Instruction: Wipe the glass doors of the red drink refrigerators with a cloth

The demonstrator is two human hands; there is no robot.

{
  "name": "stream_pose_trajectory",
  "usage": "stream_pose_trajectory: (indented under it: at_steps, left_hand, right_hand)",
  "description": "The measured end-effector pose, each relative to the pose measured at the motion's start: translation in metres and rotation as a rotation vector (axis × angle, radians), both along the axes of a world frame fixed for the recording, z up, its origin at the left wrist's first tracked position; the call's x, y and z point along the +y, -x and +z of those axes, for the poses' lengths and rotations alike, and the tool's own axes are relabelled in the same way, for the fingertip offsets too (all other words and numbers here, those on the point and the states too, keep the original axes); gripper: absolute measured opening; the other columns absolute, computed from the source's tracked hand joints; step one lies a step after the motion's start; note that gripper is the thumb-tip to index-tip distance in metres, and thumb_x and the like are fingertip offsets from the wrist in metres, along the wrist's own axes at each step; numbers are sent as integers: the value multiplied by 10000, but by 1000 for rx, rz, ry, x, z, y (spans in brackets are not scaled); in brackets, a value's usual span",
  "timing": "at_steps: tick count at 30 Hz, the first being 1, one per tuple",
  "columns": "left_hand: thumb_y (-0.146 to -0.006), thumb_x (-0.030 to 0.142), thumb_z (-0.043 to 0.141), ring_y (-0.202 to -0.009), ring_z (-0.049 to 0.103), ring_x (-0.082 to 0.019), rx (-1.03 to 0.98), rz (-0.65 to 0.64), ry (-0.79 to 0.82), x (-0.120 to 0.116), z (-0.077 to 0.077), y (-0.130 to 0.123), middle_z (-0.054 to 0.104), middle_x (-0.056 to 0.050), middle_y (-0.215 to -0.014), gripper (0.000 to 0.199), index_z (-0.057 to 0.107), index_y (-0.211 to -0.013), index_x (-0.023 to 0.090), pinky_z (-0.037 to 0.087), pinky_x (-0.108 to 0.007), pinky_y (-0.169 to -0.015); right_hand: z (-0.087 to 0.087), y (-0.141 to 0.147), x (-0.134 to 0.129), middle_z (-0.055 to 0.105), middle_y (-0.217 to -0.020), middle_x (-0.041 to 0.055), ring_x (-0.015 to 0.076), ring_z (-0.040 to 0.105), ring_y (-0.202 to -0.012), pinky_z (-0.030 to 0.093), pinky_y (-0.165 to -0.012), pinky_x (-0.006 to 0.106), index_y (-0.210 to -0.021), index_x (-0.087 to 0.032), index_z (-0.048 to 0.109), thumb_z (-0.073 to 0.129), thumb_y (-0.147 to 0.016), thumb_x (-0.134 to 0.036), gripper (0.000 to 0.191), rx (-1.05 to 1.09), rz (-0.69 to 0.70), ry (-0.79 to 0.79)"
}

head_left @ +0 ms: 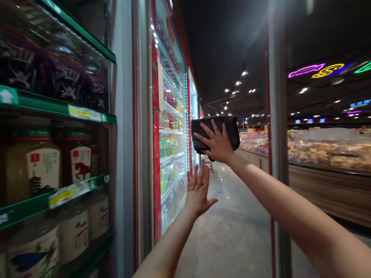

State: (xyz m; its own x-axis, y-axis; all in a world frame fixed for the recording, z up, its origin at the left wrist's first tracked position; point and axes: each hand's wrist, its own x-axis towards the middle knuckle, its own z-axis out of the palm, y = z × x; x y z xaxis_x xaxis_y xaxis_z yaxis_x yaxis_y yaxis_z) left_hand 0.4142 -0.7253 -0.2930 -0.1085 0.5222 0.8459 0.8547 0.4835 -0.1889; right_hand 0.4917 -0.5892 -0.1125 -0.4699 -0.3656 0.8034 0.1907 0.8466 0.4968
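Note:
My right hand point(218, 143) reaches forward, its fingers spread flat across what looks like a folded black cloth point(232, 129). The palm holds the cloth up against what seems to be a clear glass door, whose grey frame point(278, 154) stands upright to the right. Below and left of it, my left hand point(199, 191) is open, fingers stretched upward and thumb out to the side. Nothing is in this hand; whether its palm touches the glass, I cannot tell.
At left, shelves with green edges point(31, 204) hold dark bottles point(62, 73) and labelled jars point(43, 166). A lit, red-framed drinks fridge point(171, 154) stands beyond. Grey floor point(226, 231) runs ahead. Behind the door frame is a wood-sided counter point(327, 189) with packaged goods.

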Motion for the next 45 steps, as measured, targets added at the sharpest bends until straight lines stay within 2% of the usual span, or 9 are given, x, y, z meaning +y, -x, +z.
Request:
stream_pose_trajectory:
  at_steps: [3, 7, 11, 16, 24, 31, 39, 42, 45]
  left_hand:
    - [-643, 627, 838, -1555, -43, -404, -15, 64, -46, -30, -24, 15, 26, -170, -1697, 1401, -74, -1623, 211, -4, -664, -1229]
    - [-600, 664, 849, -1549, -33, -428, -84, 149, -140, -48, -41, 36, 29, -232, -1684, 1500, -154, -1603, 175, 45, -695, -1211]
    - [-551, 714, 847, -1546, -47, -437, -111, 137, -183, -43, -45, 50, 13, -259, -1675, 1567, -182, -1592, 157, 96, -717, -1189]
    - [-587, 710, 831, -1549, -11, -433, -124, 118, -139, -41, -46, 55, 29, -258, -1672, 1529, -188, -1590, 166, 115, -701, -1193]
    - [-629, 723, 800, -1546, -66, -414, -131, 124, -114, -43, -44, 50, -20, -253, -1671, 1504, -220, -1577, 155, 71, -677, -1212]
    - [-639, 740, 781, -1549, -45, -415, -137, 134, -107, -44, -39, 47, -14, -245, -1673, 1487, -216, -1578, 159, 69, -669, -1215]
    - [-796, 563, 738, -1559, -31, -362, -5, 50, -89, -44, -43, 40, -40, -166, -1694, 1242, -131, -1610, 213, -20, -618, -1239]
    - [-820, 539, 713, -1566, -3, -329, 76, -37, -24, -24, -38, 22, 32, -136, -1700, 1170, -78, -1621, 218, -55, -570, -1253]
    - [-842, 531, 689, -1569, 35, -307, 110, -83, -1, 8, -26, 1, 106, -116, -1696, 1122, -55, -1625, 230, -62, -547, -1262]
  right_hand:
    - [-16, -18, 19, 288, -1670, 23, 399, 124, -1546, 65, -1175, 739, -1507, -401, 441, 733, -834, -411, 733, -153, -1, -113]
    - [5, -10, 30, 237, -1684, 73, 450, 96, -1537, 93, -1134, 792, -1519, -340, 444, 687, -876, -445, 695, 149, -62, 168]
    - [19, 51, -36, 208, -1691, 75, 459, 43, -1541, 45, -1118, 819, -1527, -360, 425, 678, -871, -518, 720, 228, 25, 263]
    - [-37, 84, -95, 213, -1693, 13, 419, 44, -1554, 31, -1163, 772, -1514, -397, 435, 685, -854, -534, 719, -68, 112, 60]
    - [-80, -1, 23, 274, -1661, 146, 485, 157, -1517, 139, -1124, 792, -1552, -265, 401, 629, -908, -414, 699, 410, -102, 415]
    - [-107, 23, -21, 253, -1679, 63, 444, 77, -1544, 79, -1144, 794, -1530, -385, 406, 742, -809, -441, 798, 80, 28, 176]
    - [-123, -49, 85, 226, -1680, 120, 421, 157, -1539, 286, -1146, 715, -1577, -261, 342, 566, -894, -282, 719, 504, -5, 457]
    - [-136, -52, 85, 320, -1647, 109, 371, 176, -1548, 329, -1164, 652, -1541, -262, 416, 549, -859, -153, 704, 279, 49, 317]
    - [-108, -48, 77, 462, -1574, 58, 289, 250, -1536, 329, -1197, 557, -1455, -294, 543, 482, -881, -65, 621, 62, 30, 149]
